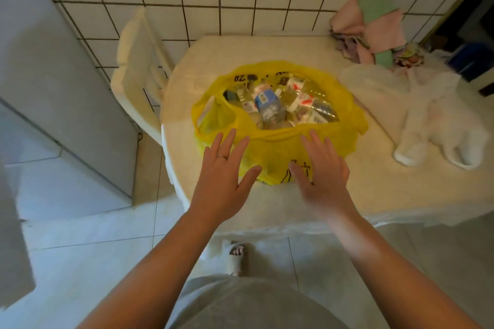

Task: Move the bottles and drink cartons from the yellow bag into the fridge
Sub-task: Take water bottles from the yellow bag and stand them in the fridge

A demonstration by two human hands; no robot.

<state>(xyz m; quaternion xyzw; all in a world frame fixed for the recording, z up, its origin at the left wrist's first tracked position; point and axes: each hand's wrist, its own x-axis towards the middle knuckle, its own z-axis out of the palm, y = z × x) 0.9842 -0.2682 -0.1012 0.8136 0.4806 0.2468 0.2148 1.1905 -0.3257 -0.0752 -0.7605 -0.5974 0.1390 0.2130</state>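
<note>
The fridge (pixel 53 75) stands left of the yellow bag (pixel 275 147) on the tabletop (pixel 387 189). The left hand (pixel 222 168) and right hand (pixel 320 171) hover at its near rim, fingers spread, empty. Inside lie the bottles (pixel 267 104). Apparent step: reach-in. The next move requires gripping one bottle.

both bare forearms reach forward, the left hand (pixel 223 168) and the right hand (pixel 322 171) side by side, palms down, fingers straight and spread, holding nothing.

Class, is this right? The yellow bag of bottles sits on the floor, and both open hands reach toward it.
No. The head view shows the yellow bag sitting on the table instead. It holds bottles, and the open left hand and right hand reach toward it.
</note>
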